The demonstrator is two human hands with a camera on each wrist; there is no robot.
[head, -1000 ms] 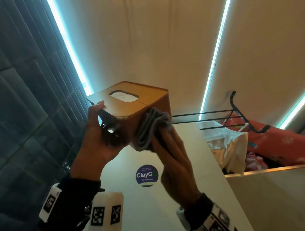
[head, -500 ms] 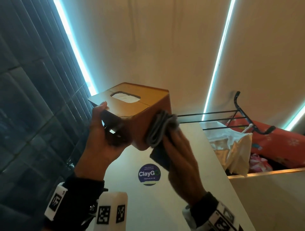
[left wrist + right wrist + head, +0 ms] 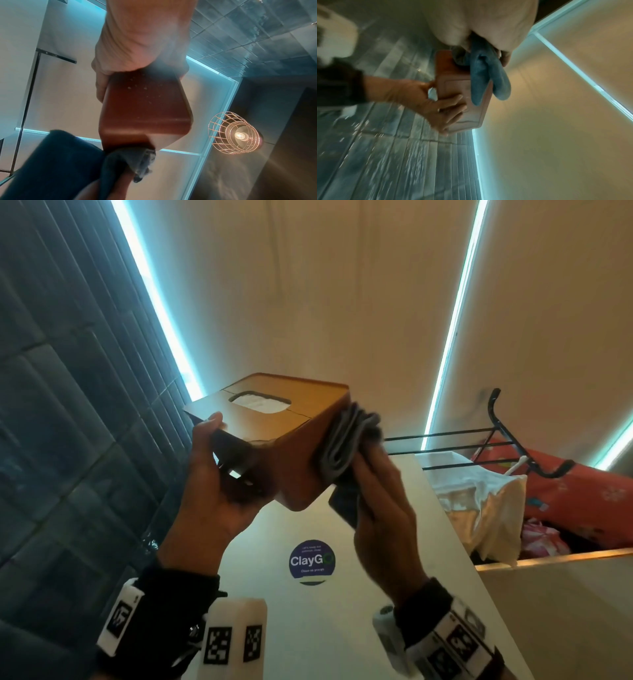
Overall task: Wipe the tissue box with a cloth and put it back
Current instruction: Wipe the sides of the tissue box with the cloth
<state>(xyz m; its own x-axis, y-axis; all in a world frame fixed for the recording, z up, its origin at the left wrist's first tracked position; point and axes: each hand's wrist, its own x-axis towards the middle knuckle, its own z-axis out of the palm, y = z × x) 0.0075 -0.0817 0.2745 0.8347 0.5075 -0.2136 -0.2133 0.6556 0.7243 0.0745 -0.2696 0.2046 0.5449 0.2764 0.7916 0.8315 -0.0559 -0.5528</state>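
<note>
Brown wooden tissue box [image 3: 274, 436] being held up in air above white desk [image 3: 342, 628], tilted, slot side up. Left hand [image 3: 212, 491] gripping box from near-left, thumb on top edge, fingers [image 3: 452, 106] spread under base – likely steadying it so side faces are free for wiping. Right hand [image 3: 383, 508] clutching folded grey-blue cloth [image 3: 346, 446], pressing it flat against box's right side. Box sitting between both grips. Putting back not yet done.

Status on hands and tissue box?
Left hand grips tissue box, held above white counter. Right hand presses cloth on its side. Nothing in the way.
</note>
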